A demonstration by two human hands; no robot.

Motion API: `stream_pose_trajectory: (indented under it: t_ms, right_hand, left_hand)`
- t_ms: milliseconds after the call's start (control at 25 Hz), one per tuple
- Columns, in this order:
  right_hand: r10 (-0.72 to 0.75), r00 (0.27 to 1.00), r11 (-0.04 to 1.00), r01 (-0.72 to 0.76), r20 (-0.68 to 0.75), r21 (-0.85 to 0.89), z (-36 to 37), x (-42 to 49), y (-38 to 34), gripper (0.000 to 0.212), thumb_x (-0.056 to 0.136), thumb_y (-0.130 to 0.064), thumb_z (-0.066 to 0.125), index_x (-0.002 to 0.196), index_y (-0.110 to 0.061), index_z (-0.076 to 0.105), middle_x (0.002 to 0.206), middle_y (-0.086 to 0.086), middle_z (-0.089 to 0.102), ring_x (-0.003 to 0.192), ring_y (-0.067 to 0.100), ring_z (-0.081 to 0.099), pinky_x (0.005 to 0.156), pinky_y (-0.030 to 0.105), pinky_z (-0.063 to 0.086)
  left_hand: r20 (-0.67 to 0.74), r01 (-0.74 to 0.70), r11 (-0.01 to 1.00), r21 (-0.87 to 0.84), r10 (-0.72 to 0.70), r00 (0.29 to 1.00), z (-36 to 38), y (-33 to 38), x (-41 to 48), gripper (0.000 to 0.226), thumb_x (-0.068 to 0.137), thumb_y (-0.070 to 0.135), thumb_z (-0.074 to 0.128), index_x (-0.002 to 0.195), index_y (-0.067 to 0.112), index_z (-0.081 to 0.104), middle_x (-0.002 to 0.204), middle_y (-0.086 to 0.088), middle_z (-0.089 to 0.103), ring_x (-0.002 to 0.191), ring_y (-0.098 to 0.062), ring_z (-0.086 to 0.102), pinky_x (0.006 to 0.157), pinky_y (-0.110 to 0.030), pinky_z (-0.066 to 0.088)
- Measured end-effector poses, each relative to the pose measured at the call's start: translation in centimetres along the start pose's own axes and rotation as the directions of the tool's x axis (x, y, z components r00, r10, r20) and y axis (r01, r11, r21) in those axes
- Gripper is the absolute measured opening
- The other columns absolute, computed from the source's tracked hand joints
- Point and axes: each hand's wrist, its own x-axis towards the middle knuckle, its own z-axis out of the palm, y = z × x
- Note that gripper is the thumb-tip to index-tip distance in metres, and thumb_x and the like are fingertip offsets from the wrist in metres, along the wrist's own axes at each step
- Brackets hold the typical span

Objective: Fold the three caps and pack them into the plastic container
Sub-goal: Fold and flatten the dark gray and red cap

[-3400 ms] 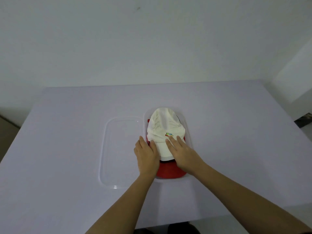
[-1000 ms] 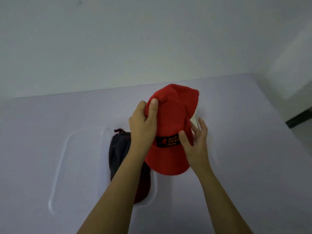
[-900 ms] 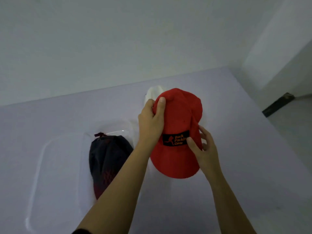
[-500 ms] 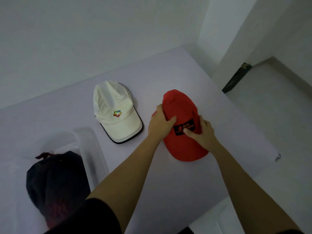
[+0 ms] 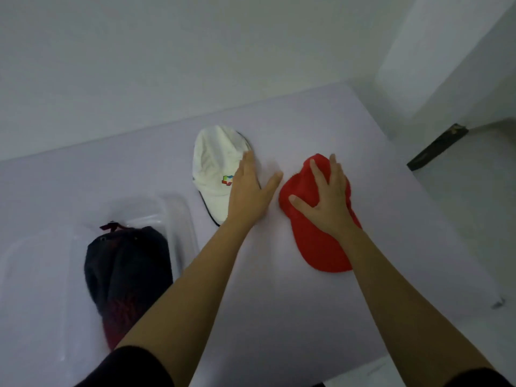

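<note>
On the table (image 5: 279, 297), the left cap (image 5: 125, 269) lies in the container (image 5: 181, 224). The middle cap (image 5: 215, 163) and right cap (image 5: 321, 247) lie apart, farther back.

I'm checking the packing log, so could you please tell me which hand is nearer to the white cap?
Left. The left hand lies open over the white cap's right edge; the right hand rests on the red cap, farther right.

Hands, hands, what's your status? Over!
Left hand open by white cap. Right hand flat on red cap. Dark cap in plastic container.

Seemingly bare table (image 5: 279, 275) beside red cap (image 5: 321, 247)
</note>
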Motion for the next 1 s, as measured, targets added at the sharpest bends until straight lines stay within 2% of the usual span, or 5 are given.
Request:
stream_pose_trajectory:
  t_ms: [240,520,680,840,1000]
  right_hand:
    - [-0.411,0.855,0.908,0.352,0.315,0.227,13.4,-3.1,-21.3,0.072,0.086,-0.061,0.041,0.144,-0.022,0.028,0.156,0.007,0.005,0.144,0.023,0.003,0.117,0.040,0.011]
    - [-0.398,0.801,0.825,0.526,0.448,-0.207,17.2,-5.8,-22.0,0.054,0.091,-0.057,0.036,0.110,-0.013,0.061,0.158,0.014,-0.005,0.141,0.034,-0.022,0.111,0.047,-0.016]
    - [-0.405,0.805,0.808,0.537,0.434,-0.242,20.2,-7.6,-24.8,0.044,0.093,-0.048,0.042,0.098,-0.013,0.067,0.158,0.014,0.008,0.142,0.036,-0.017,0.108,0.048,-0.020]
    - [-0.448,0.833,0.880,0.476,0.326,-0.007,20.6,-8.6,-25.3,0.047,0.094,-0.046,0.030,0.106,-0.010,0.057,0.147,0.014,0.037,0.141,0.033,0.021,0.116,0.054,0.014]
    - [-0.442,0.873,0.858,0.344,0.206,0.381,18.8,-11.0,-26.6,0.037,0.096,-0.037,0.031,0.112,-0.009,0.049,0.146,0.006,0.038,0.131,0.019,0.040,0.107,0.031,0.035]
  left_hand:
    - [-0.391,0.304,0.951,0.053,-0.260,0.883,-21.1,-13.4,-9.4,0.066,0.097,0.042,0.038,0.149,0.010,0.012,0.158,-0.005,0.014,0.146,-0.019,0.013,0.119,-0.035,0.013]
    - [-0.273,0.490,0.867,0.095,-0.451,0.850,-21.2,-17.0,-12.2,0.060,0.099,0.039,0.035,0.146,0.005,0.022,0.151,-0.015,0.032,0.139,-0.028,0.030,0.111,-0.033,0.025]
    - [-0.222,0.572,0.820,-0.027,-0.563,0.796,-22.7,-19.7,-14.0,0.044,0.099,0.034,0.037,0.132,0.006,0.044,0.125,-0.017,0.059,0.104,-0.026,0.057,0.081,-0.026,0.040]
    - [-0.387,0.510,0.848,-0.144,-0.522,0.760,-24.0,-18.6,-14.6,0.027,0.098,0.029,0.043,0.111,0.010,0.056,0.083,-0.001,0.063,0.065,-0.005,0.052,0.055,-0.017,0.036]
    - [-0.465,0.387,0.900,-0.200,-0.435,0.771,-25.7,-15.8,-16.2,0.020,0.097,0.029,0.046,0.104,0.016,0.059,0.067,0.006,0.057,0.057,-0.005,0.051,0.053,-0.017,0.040]
